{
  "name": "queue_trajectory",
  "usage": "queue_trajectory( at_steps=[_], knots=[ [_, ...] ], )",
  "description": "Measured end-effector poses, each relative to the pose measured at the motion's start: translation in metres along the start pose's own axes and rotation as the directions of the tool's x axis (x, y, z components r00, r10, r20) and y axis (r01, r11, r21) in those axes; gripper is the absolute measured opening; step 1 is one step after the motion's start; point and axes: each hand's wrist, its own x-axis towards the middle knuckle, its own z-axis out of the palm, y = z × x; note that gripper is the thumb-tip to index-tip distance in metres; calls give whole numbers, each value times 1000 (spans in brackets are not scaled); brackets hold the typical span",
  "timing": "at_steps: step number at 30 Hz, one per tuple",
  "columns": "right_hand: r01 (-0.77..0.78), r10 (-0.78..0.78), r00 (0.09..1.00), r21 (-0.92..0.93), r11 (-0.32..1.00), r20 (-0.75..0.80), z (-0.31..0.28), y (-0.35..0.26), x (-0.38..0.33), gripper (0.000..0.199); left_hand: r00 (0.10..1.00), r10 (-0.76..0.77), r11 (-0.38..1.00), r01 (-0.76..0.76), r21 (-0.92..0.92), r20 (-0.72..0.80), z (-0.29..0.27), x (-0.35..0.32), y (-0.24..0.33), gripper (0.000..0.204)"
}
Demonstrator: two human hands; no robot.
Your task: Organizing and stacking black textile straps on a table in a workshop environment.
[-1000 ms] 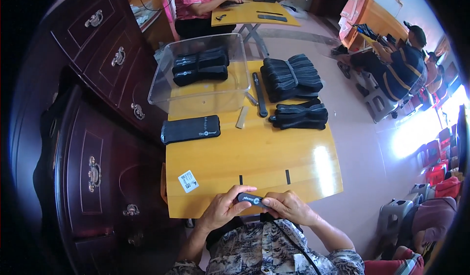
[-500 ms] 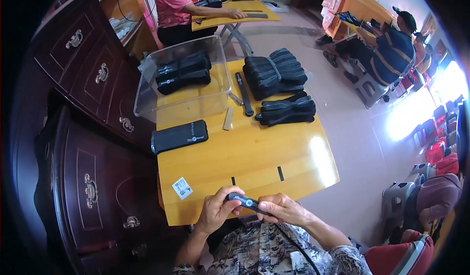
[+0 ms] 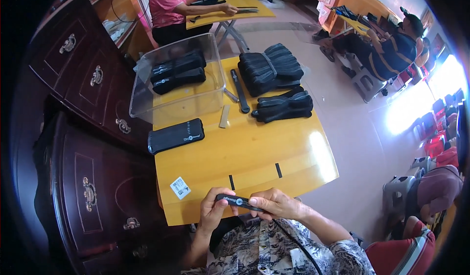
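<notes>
In front of my chest, over the near table edge, I hold a black strap (image 3: pixel 235 200) with pale printing. My left hand (image 3: pixel 210 211) pinches its left end between thumb and fingers. My right hand (image 3: pixel 278 204) grips the other end, thumb on top, hiding that part. Beneath the right hand a thin black cord (image 3: pixel 296 245) runs down across my patterned shirt; whether it joins the strap is hidden. On the yellow table (image 3: pixel 254 148), a single black strap (image 3: pixel 240 91) lies beside a big tied bundle of straps (image 3: pixel 271 69) and a smaller bundle (image 3: pixel 283 106).
A clear plastic bin (image 3: pixel 178 106) at the far left holds two black bundles. Nearer lie a flat black stack (image 3: pixel 176 135), a white label (image 3: pixel 180 188), a tan strip (image 3: pixel 224 116) and two dark marks. Dark drawers (image 3: pixel 88 177) flank the left. Other people sit at tables beyond.
The strap and both hands have shifted slightly left, and the strap lies flatter, with more of its printing showing. The far person's hand has moved a little left. The whole view has shifted slightly.
</notes>
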Motion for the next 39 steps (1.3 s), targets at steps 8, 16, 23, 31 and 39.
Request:
queue_trajectory(
  at_steps=[8,16,23,31,39],
  knots=[
    [241,-409,908,-690,682,-87,-8,11,-3,42,982,62,954,-6,300,-178,-8,-7,27,23],
    [310,-449,891,-811,495,67,-3,37,-3,42,974,-100,852,189,488,-202,7,-4,44,17],
    [490,-610,755,-412,768,-240,-3,-13,-12,40,938,166,985,-175,-1,-304,12,-16,8,37],
    [426,-414,894,-608,670,170,-8,22,0,32,958,167,939,-82,333,-235,2,-24,28,34],
    [299,-487,821,-501,812,-299,-8,-6,-4,26,938,35,976,42,216,-344,2,-33,-16,25]
  ],
)
